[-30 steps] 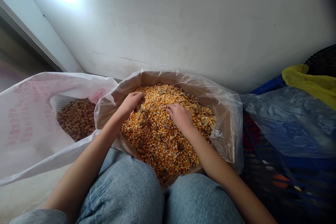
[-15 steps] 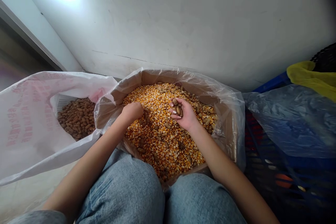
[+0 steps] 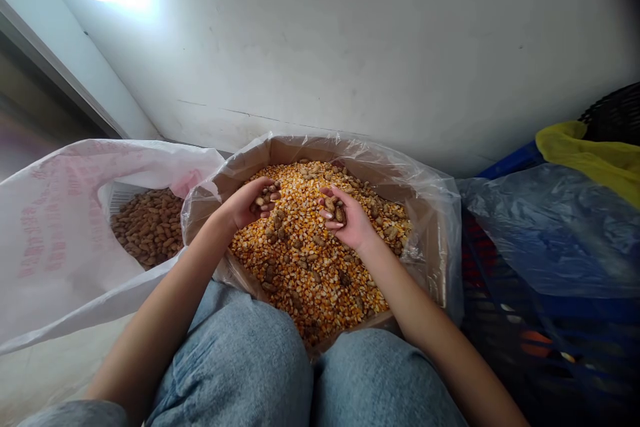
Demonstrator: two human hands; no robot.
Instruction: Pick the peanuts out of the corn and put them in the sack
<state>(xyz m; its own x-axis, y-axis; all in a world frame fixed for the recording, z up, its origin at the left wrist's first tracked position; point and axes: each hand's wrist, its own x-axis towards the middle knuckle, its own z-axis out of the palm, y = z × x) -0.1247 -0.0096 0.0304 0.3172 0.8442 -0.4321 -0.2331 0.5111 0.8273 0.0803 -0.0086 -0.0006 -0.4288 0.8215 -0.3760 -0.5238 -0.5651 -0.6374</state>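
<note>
Yellow corn kernels [image 3: 320, 287] fill a cardboard box [image 3: 295, 148] lined with clear plastic, and unshelled peanuts [image 3: 277, 227] lie scattered among them. Over the left part of the corn, my left hand [image 3: 245, 203] is turned palm inward, its curled fingers holding several peanuts. My right hand [image 3: 354, 221] is palm up over the middle of the corn, with several peanuts cupped in its bent fingers. The two hands face each other a short way apart.
At the left stands a white woven sack [image 3: 65, 227] with more peanuts [image 3: 150, 227] inside. A blue crate [image 3: 575, 327], a sheet of clear plastic [image 3: 560, 227] and a yellow cloth [image 3: 585, 147] are on the right. A white wall [image 3: 350, 47] rises behind the box.
My left hand has lifted from the corn and rolled over, so the peanuts in it now show. The right hand stays nearly in place, still holding peanuts.
</note>
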